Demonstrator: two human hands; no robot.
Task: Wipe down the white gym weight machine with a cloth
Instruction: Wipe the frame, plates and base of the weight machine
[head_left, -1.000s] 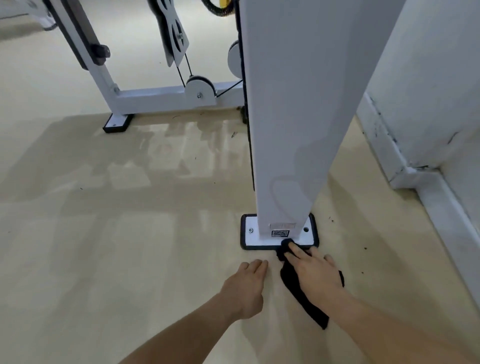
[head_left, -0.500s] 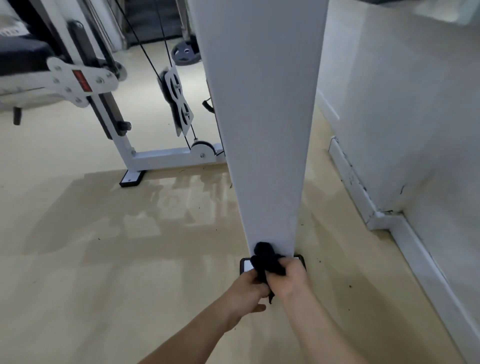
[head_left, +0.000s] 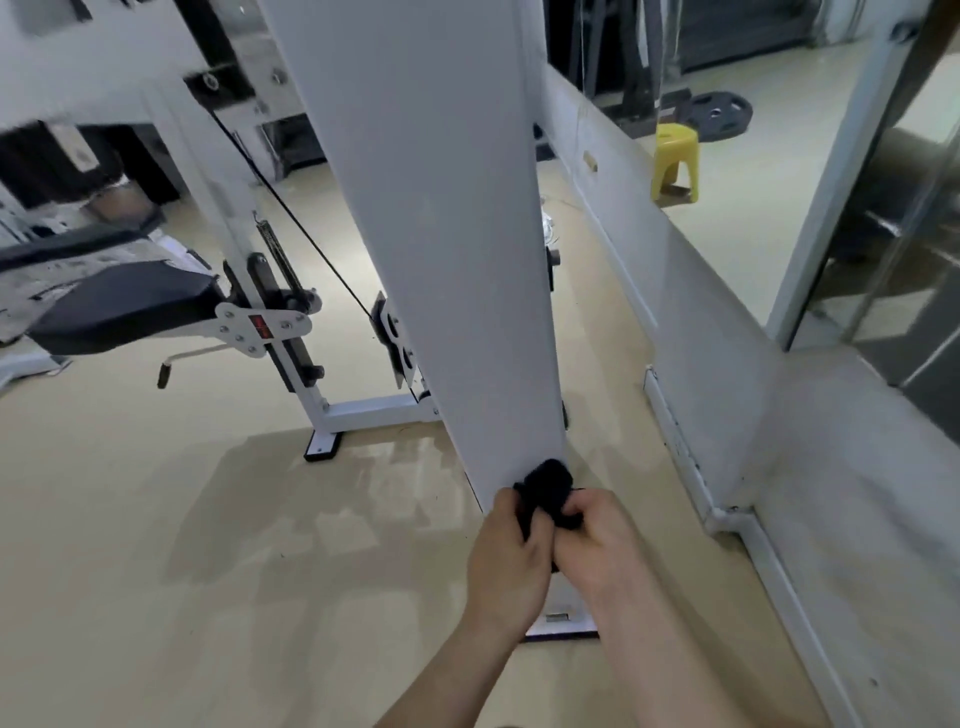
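The white weight machine's tall flat column (head_left: 441, 234) rises through the middle of the view from a black-edged base plate (head_left: 563, 626) on the floor. A bunched black cloth (head_left: 545, 486) sits in front of the column's lower face. My left hand (head_left: 506, 564) and my right hand (head_left: 597, 540) both grip the cloth, close together, fingers curled round it. Part of the cloth is hidden between the hands.
To the left stand the machine's white frame (head_left: 363, 410) with a black cable (head_left: 291, 218), a pulley bracket (head_left: 395, 338) and a black padded seat (head_left: 119, 306). A white low wall (head_left: 675, 291) runs along the right. A yellow stool (head_left: 675, 156) and weight plate (head_left: 722, 114) lie beyond.
The cloth left the floor by the base plate and was lifted up in front of the column. My left hand came off the floor and joined the right on the cloth. The view tilted upward.
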